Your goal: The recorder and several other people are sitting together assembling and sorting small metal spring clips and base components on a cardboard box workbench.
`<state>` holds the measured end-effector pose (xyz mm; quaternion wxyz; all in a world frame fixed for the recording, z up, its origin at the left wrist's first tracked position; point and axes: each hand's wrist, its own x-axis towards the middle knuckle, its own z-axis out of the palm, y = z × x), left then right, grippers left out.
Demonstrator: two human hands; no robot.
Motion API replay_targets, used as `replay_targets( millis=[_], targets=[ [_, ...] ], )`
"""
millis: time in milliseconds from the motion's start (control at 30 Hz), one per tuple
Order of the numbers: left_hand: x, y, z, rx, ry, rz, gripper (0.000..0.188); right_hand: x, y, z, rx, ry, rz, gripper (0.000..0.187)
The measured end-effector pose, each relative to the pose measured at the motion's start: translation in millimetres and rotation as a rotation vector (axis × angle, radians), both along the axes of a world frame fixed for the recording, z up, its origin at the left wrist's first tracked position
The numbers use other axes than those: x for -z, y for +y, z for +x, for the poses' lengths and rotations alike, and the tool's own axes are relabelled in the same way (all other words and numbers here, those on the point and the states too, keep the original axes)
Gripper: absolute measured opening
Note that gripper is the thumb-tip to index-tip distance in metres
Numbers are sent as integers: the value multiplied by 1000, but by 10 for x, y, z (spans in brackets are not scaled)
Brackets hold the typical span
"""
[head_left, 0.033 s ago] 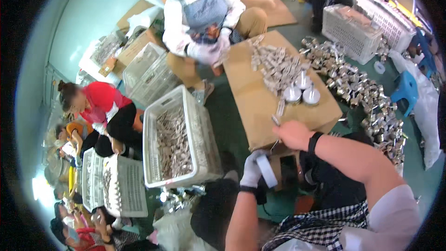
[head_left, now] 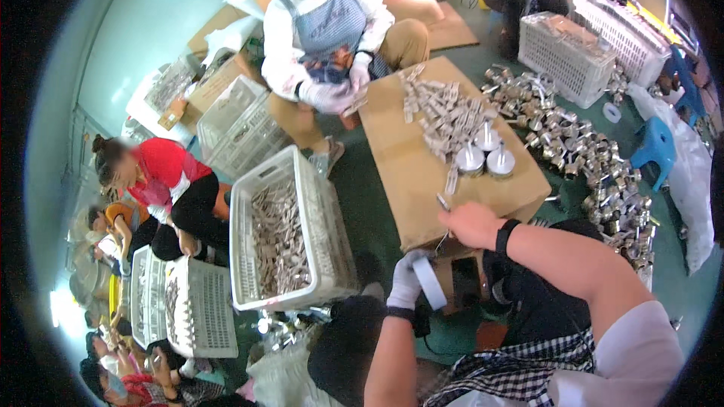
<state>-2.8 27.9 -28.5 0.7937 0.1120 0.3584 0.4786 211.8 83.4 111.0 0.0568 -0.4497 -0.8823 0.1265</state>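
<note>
My gloved left hand (head_left: 407,280) is closed on a round white-faced disc (head_left: 430,284), held on edge just off the near edge of a cardboard box (head_left: 400,181). Above it, at that edge, my bare right hand (head_left: 471,224) is closed around a slim metal rod (head_left: 443,202); its lower end points down toward the disc, and I cannot tell whether they touch. Three round metal pieces with white tops and upright stems (head_left: 500,162) stand on the box. Beside them lies a heap of flat, pale metal strips (head_left: 445,113), with one strip (head_left: 451,179) near my right hand.
A white crate (head_left: 343,256) of similar strips stands to my left. Shiny metal fittings (head_left: 596,158) cover the floor at right, near a blue stool (head_left: 654,147). Across the box sits a co-worker (head_left: 328,30) in an apron; others sit at far left beside another crate (head_left: 207,309).
The whole view has shifted slightly. The co-worker across the box has moved their gloved hands a little, and a small piece shows in them. My own hands keep nearly the same pose.
</note>
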Motion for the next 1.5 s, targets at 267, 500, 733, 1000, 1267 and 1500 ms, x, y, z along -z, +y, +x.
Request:
replay_targets(
  millis=[267, 500, 733, 1000, 1267, 1500],
  targets=[
    [130, 33, 15, 14, 3, 36, 19, 49, 12, 13, -7, 0, 5, 13],
    [163, 33, -6, -18, 8, 34, 19, 55, -5, -15, -21, 54, 7, 13],
    [191, 43, 15, -16, -11, -4, 19, 48, -4, 6, -25, 40, 30, 13],
    [116, 27, 33, -29, 40, 2, 18, 56, -2, 6, -31, 43, 44, 13],
    [139, 37, 17, -17, 36, 40, 19, 16, -6, -7, -35, 32, 53, 13],
    [114, 55, 7, 9, 34, 16, 16, 14, 2, -30, -44, 12, 42, 13]
  ],
)
